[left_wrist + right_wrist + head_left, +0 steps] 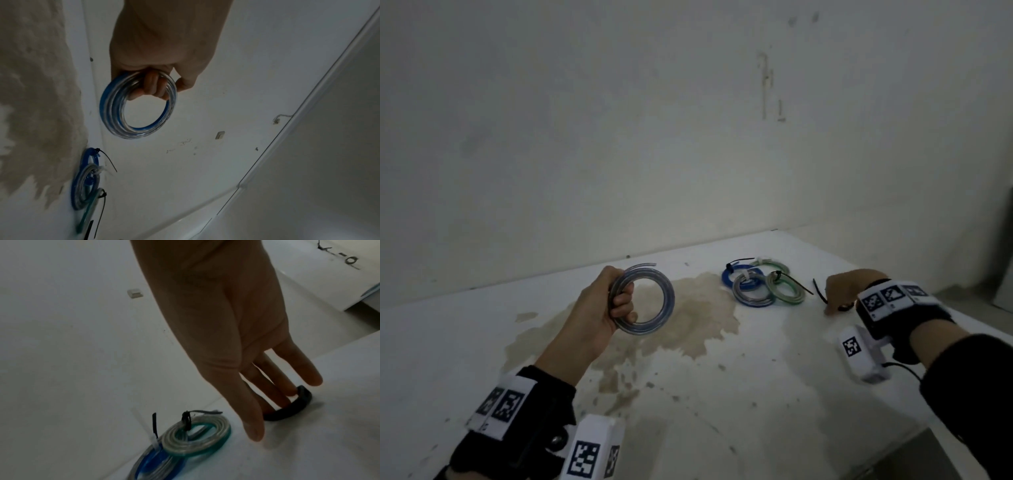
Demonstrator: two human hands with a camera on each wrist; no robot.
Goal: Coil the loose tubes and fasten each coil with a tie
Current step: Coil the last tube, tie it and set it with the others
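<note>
My left hand [621, 303] grips a coil of clear tube with a blue stripe [654, 327], held up above the table; in the left wrist view its fingers [154, 87] curl through the same coil [112, 112]. No tie shows on it. My right hand [840, 296] is down on the table at the right. Its straight fingers [267, 386] touch a curved black tie [296, 408] lying there, whose tail [819, 291] sticks up beside the hand.
Several tied coils, blue [727, 275], clear [751, 293] and green [789, 293], lie in a cluster left of my right hand. The white table [722, 394] has a wide brown stain [688, 318]. A wall runs behind; the table's edge drops off at lower right.
</note>
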